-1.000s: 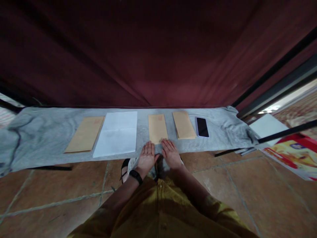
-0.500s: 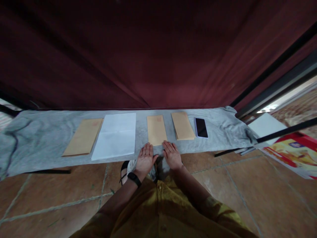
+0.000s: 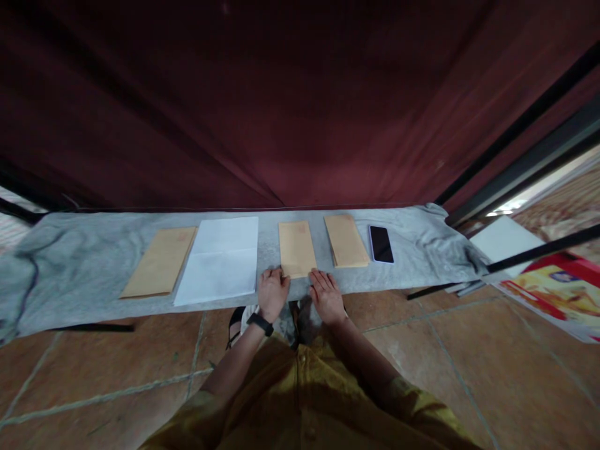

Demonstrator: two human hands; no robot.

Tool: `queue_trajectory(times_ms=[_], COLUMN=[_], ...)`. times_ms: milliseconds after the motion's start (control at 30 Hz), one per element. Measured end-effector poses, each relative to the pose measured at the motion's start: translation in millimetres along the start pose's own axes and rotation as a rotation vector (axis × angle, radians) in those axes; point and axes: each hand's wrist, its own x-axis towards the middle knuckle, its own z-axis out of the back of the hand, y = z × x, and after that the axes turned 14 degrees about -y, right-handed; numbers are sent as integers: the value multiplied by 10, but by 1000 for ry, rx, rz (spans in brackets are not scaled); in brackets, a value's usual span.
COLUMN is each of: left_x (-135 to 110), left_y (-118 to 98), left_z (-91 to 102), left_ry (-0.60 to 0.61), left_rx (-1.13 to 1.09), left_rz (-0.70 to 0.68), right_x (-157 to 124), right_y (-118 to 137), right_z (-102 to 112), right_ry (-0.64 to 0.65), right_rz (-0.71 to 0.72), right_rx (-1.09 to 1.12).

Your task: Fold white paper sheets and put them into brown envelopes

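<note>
A narrow brown envelope [image 3: 297,249] lies in the middle of a grey cloth [image 3: 70,275] spread over a low surface. My left hand [image 3: 272,292], with a black wristband, has its fingers curled at the envelope's near left corner. My right hand [image 3: 327,295] lies flat and open on the cloth's near edge, just below the envelope's near right corner. A white sheet [image 3: 220,259] lies to the left of the envelope, and a second brown envelope [image 3: 345,240] lies to its right.
A larger brown envelope [image 3: 160,269] lies left of the white sheet. A black phone [image 3: 380,244] lies right of the envelopes. A maroon curtain [image 3: 300,106] hangs behind. A white board [image 3: 504,237], a colourful poster [image 3: 557,294] and black bars lie at the right on the tiled floor.
My left hand has gone from flat to curled and shifted to the envelope's near left corner. My right hand has stayed flat. The view has tilted slightly.
</note>
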Motion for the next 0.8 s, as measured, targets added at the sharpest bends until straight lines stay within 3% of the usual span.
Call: queue_trajectory(times_ms=[233,467,633,800], left_x=[70,233,284,224], left_y=[-99,27,-11,-110], left_z=[-58,-154,-207,-92], left_ry=[-5,31,133,197], left_rx=[37,-487,-707,-935], left_rz=[74,504,591,585], right_x=[-3,-16,-14,23], right_y=[3,11,27,47], right_z=[-9,-27,-29,10], right_ry=[-17,-24,-29,-24], right_rz=[-5,-14,-25,-22], right_rx=[0,3,3,1])
